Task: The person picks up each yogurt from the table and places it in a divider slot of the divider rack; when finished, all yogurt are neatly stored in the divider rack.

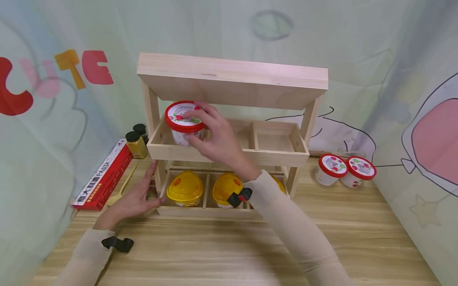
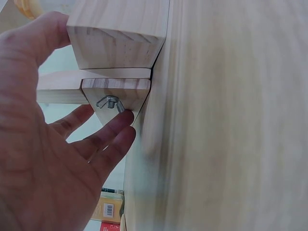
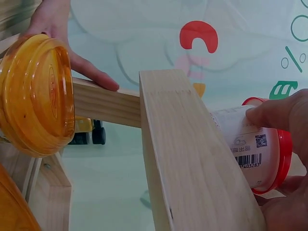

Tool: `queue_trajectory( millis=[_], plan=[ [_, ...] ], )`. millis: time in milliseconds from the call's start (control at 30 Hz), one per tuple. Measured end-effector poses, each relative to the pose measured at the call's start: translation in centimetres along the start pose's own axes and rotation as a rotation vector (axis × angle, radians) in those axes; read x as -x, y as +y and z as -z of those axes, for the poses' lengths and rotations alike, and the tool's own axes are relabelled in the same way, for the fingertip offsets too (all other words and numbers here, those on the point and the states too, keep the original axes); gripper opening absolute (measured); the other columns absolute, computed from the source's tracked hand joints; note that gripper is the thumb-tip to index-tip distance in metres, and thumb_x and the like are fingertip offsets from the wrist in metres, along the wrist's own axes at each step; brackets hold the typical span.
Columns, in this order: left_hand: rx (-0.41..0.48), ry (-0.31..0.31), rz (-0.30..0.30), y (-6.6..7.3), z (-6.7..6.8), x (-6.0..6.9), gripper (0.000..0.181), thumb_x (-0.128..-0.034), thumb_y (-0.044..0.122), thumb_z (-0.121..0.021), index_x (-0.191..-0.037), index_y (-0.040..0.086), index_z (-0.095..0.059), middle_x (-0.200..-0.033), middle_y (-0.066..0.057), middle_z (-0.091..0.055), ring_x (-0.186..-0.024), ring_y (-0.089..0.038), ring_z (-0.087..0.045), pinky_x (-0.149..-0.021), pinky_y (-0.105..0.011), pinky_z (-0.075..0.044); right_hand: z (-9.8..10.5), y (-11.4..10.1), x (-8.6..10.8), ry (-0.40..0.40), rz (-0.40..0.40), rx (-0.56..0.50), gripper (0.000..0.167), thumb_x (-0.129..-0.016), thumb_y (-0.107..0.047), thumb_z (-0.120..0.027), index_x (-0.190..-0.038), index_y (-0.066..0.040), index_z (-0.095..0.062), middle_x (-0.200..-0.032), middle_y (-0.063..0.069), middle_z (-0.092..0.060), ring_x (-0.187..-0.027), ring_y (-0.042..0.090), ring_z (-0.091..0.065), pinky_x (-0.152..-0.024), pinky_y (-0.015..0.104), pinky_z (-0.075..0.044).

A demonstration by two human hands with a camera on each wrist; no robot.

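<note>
Left hand point(image 1: 134, 201), fingers point(image 2: 108, 130) spread, touches the rack point(image 1: 232, 68); right hand point(image 1: 220, 139) pinches a tub point(image 1: 179, 126) there. Bowls point(image 1: 185, 186) sit shelved; two tubs point(image 1: 332, 166) seemingly remain.

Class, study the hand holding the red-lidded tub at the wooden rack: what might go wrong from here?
The right hand grips the tub partly by its lid; a loose lid could let it slip.
The tub's base is hidden behind the front of the upper tray, so it might catch on the wood.
The left hand touches the side of the rack; a push might jolt the bowls below.
</note>
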State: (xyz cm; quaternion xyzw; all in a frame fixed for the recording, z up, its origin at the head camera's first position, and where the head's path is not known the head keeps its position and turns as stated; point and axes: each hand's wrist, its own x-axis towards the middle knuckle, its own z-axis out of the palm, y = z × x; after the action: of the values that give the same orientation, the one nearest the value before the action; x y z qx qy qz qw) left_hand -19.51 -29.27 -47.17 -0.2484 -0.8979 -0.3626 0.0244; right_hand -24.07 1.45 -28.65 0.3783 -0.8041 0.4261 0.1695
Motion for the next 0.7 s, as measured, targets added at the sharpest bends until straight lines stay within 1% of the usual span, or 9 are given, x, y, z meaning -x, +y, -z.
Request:
queue_trajectory(
  millis=[67, 133, 233, 333, 400, 467, 533, 633, 700],
  plan=[
    [-0.001, -0.003, 0.005, 0.04, -0.02, -0.03, 0.131, -0.0894, 0.021, -0.084, -0.171, 0.027, 0.019, -0.168, -0.036, -0.028, -0.132, -0.059, -0.060, -0.098, -0.066, -0.062, -0.15, 0.05, 0.07, -0.013, -0.016, 0.008, 0.045, -0.093, -0.016, -0.078, -0.137, -0.014, -0.068, -0.166, 0.012, -0.047, -0.147, 0.028, -0.052, -0.106, 0.027, -0.060],
    [-0.002, -0.002, 0.006, 0.07, -0.03, -0.05, 0.131, -0.0892, 0.021, -0.084, -0.171, 0.027, 0.019, -0.168, -0.035, -0.028, -0.132, -0.058, -0.060, -0.098, -0.060, -0.064, -0.26, 0.07, 0.14, -0.028, -0.031, 0.022, 0.046, -0.094, -0.017, -0.078, -0.138, -0.014, -0.067, -0.166, 0.011, -0.048, -0.146, 0.027, -0.053, -0.105, 0.026, -0.060],
    [0.000, -0.002, 0.006, 0.06, -0.05, -0.08, 0.132, -0.0892, 0.021, -0.084, -0.171, 0.027, 0.019, -0.169, -0.034, -0.028, -0.132, -0.057, -0.061, -0.099, -0.041, -0.065, -0.41, 0.11, 0.23, -0.062, -0.051, 0.043, 0.047, -0.094, -0.018, -0.078, -0.139, -0.015, -0.065, -0.165, 0.010, -0.049, -0.141, 0.026, -0.057, -0.101, 0.024, -0.062],
    [0.009, -0.009, 0.007, 0.05, -0.06, -0.12, 0.132, -0.0897, 0.021, -0.084, -0.171, 0.028, 0.019, -0.170, -0.034, -0.026, -0.132, -0.056, -0.061, -0.098, -0.026, -0.060, -0.48, 0.06, 0.26, -0.104, -0.065, 0.081, 0.044, -0.095, -0.019, -0.078, -0.136, -0.015, -0.063, -0.164, 0.009, -0.051, -0.132, 0.024, -0.060, -0.095, 0.021, -0.062],
    [0.003, -0.007, 0.008, 0.02, -0.03, -0.10, 0.132, -0.0896, 0.022, -0.084, -0.171, 0.027, 0.019, -0.170, -0.034, -0.026, -0.132, -0.056, -0.060, -0.099, -0.025, -0.059, -0.52, -0.03, 0.15, -0.127, -0.060, 0.105, 0.042, -0.096, -0.019, -0.077, -0.134, -0.015, -0.061, -0.161, 0.009, -0.054, -0.124, 0.023, -0.062, -0.093, 0.020, -0.061],
    [-0.001, -0.005, 0.009, 0.01, 0.01, -0.06, 0.132, -0.0893, 0.022, -0.084, -0.171, 0.027, 0.019, -0.170, -0.034, -0.027, -0.132, -0.057, -0.060, -0.100, -0.028, -0.060, -0.55, -0.15, -0.04, -0.145, -0.046, 0.128, 0.041, -0.097, -0.020, -0.076, -0.133, -0.014, -0.059, -0.155, 0.009, -0.057, -0.115, 0.022, -0.063, -0.090, 0.019, -0.059],
    [-0.008, -0.002, 0.010, 0.01, 0.05, -0.04, 0.132, -0.0891, 0.022, -0.084, -0.171, 0.027, 0.018, -0.169, -0.034, -0.027, -0.132, -0.057, -0.060, -0.100, -0.029, -0.060, -0.60, -0.22, -0.26, -0.160, -0.028, 0.152, 0.040, -0.099, -0.020, -0.075, -0.133, -0.012, -0.056, -0.149, 0.009, -0.060, -0.111, 0.022, -0.062, -0.089, 0.020, -0.057],
    [-0.004, -0.001, 0.006, 0.01, 0.08, -0.05, 0.132, -0.0891, 0.021, -0.084, -0.171, 0.027, 0.019, -0.170, -0.034, -0.025, -0.133, -0.057, -0.059, -0.101, -0.027, -0.059, -0.64, -0.28, -0.49, -0.197, -0.018, 0.188, 0.043, -0.100, -0.021, -0.074, -0.135, -0.011, -0.050, -0.144, 0.009, -0.061, -0.109, 0.021, -0.061, -0.089, 0.021, -0.054],
    [-0.001, -0.002, 0.003, 0.01, 0.10, -0.06, 0.132, -0.0892, 0.021, -0.084, -0.171, 0.027, 0.019, -0.171, -0.033, -0.024, -0.134, -0.057, -0.058, -0.101, -0.023, -0.057, -0.65, -0.21, -0.55, -0.223, -0.023, 0.202, 0.046, -0.101, -0.023, -0.074, -0.138, -0.010, -0.048, -0.144, 0.009, -0.060, -0.113, 0.020, -0.060, -0.093, 0.021, -0.055]
  ],
)
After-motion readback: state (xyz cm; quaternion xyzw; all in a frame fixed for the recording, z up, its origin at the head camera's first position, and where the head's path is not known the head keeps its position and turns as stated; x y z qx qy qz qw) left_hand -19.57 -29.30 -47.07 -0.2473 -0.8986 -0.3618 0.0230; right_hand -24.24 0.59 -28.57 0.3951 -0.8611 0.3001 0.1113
